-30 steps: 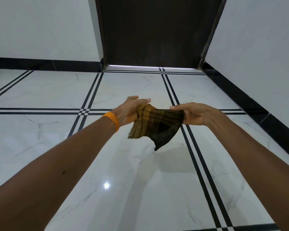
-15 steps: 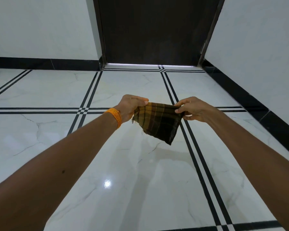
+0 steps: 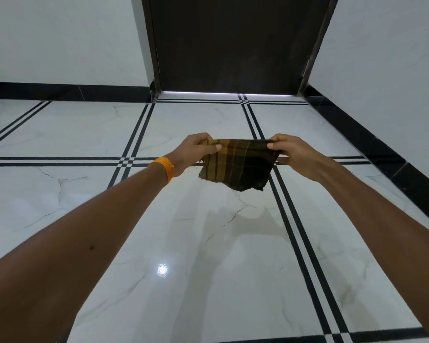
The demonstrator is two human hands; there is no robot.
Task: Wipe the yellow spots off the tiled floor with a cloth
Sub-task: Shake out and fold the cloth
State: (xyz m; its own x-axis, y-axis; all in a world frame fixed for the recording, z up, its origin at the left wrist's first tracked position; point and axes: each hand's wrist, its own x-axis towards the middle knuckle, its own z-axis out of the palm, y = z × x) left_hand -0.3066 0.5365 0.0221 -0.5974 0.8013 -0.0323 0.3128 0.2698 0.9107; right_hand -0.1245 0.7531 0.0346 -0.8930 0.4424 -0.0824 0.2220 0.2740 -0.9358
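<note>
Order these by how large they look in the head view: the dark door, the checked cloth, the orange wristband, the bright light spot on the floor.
1. dark door
2. checked cloth, held up nearer the camera, so its real size against the door is unsure
3. orange wristband
4. light spot

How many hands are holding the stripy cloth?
2. The left hand pinches the cloth's upper left corner, and the right hand pinches its upper right corner. The cloth hangs between them, above the floor.
</note>
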